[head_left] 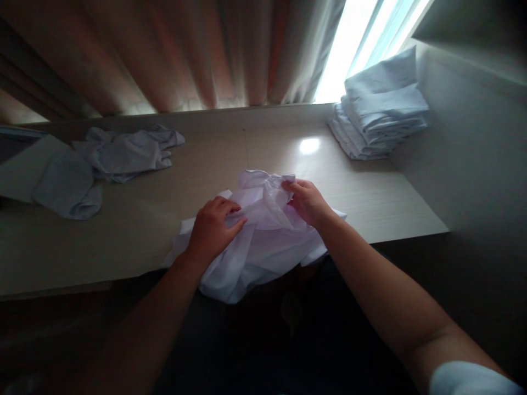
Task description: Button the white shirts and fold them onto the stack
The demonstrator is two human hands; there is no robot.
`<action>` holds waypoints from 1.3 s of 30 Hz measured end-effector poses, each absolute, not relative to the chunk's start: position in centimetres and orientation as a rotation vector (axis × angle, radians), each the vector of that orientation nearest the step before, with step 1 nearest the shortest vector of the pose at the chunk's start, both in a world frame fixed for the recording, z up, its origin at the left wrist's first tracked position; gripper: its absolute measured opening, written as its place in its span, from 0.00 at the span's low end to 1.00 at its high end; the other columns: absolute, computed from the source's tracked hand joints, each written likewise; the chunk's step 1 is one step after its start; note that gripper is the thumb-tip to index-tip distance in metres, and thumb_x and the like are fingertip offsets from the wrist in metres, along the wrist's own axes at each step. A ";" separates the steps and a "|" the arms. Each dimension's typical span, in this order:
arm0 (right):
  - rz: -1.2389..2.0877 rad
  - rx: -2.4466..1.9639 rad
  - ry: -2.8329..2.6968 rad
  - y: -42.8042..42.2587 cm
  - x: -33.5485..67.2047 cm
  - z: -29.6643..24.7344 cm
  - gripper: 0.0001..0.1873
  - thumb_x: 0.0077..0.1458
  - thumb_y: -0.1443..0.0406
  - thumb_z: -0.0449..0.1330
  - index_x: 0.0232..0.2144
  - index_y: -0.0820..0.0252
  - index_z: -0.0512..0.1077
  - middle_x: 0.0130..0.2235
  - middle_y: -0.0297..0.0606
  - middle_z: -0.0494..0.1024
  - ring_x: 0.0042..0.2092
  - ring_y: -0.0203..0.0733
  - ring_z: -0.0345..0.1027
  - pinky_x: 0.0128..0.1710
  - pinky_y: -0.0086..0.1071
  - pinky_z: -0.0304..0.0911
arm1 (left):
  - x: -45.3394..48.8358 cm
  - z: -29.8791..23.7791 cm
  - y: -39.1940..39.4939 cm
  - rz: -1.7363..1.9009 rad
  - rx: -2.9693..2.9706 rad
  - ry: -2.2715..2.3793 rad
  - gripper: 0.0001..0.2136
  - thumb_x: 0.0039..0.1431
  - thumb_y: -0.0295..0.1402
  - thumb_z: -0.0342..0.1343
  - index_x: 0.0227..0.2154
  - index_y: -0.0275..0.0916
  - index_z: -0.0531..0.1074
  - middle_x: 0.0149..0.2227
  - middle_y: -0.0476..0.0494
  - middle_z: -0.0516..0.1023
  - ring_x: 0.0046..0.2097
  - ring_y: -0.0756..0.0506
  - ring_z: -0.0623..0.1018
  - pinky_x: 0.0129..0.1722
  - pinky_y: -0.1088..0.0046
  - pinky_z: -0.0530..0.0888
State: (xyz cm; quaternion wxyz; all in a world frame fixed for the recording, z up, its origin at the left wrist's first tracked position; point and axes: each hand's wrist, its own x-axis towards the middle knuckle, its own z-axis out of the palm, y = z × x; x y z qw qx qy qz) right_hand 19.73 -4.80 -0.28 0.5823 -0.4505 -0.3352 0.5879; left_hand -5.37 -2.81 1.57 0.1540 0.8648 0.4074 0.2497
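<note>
A crumpled white shirt (263, 241) lies at the table's front edge, its lower part hanging over toward me. What looks like its collar (278, 206) is raised near the middle. My right hand (307, 200) pinches the fabric beside the collar between thumb and fingers. On the shirt's left side rests my left hand (216, 225), its thumb and fingers apart and touching the cloth. Some of the left fingertips are hard to make out against the folds.
The pale table (206, 159) runs along a curtain (185, 55). At the back right stands a stack of folded white cloths (379, 109) against a side wall (461, 126). Rumpled white cloths (127, 153) lie at the left, near a box-like object (24, 164).
</note>
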 end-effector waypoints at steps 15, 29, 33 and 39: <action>0.191 -1.329 -1.303 -9.3 20.5 5.1 0.09 0.56 0.58 0.62 0.36 0.54 0.70 0.39 0.37 0.73 0.40 0.41 0.67 0.42 0.37 0.63 | -5.4 2.0 -2.3 0.609 2.299 1.418 0.12 0.63 0.39 0.50 0.35 0.39 0.76 0.25 0.47 0.73 0.28 0.46 0.71 0.32 0.70 0.62; 0.917 -1.498 -1.451 -9.6 18.0 3.4 0.15 0.53 0.56 0.60 0.22 0.59 0.67 0.20 0.27 0.63 0.23 0.33 0.55 0.25 0.30 0.47 | -5.4 2.6 -2.1 0.798 1.982 1.249 0.15 0.61 0.41 0.49 0.22 0.39 0.66 0.22 0.50 0.67 0.28 0.48 0.67 0.30 0.72 0.60; 1.193 -1.200 -1.072 -7.8 17.1 9.8 0.13 0.45 0.56 0.66 0.25 0.60 0.71 0.20 0.28 0.68 0.21 0.32 0.58 0.22 0.29 0.51 | -4.7 6.5 -0.9 1.214 1.392 1.098 0.09 0.54 0.39 0.54 0.25 0.39 0.67 0.25 0.51 0.70 0.27 0.49 0.69 0.30 0.74 0.65; 1.185 -0.839 -1.093 -6.5 13.8 15.6 0.15 0.45 0.54 0.68 0.29 0.60 0.75 0.28 0.32 0.75 0.28 0.34 0.66 0.29 0.29 0.60 | -3.9 10.8 -2.9 1.499 1.010 0.796 0.08 0.54 0.38 0.56 0.34 0.41 0.67 0.34 0.50 0.75 0.35 0.49 0.77 0.39 0.73 0.73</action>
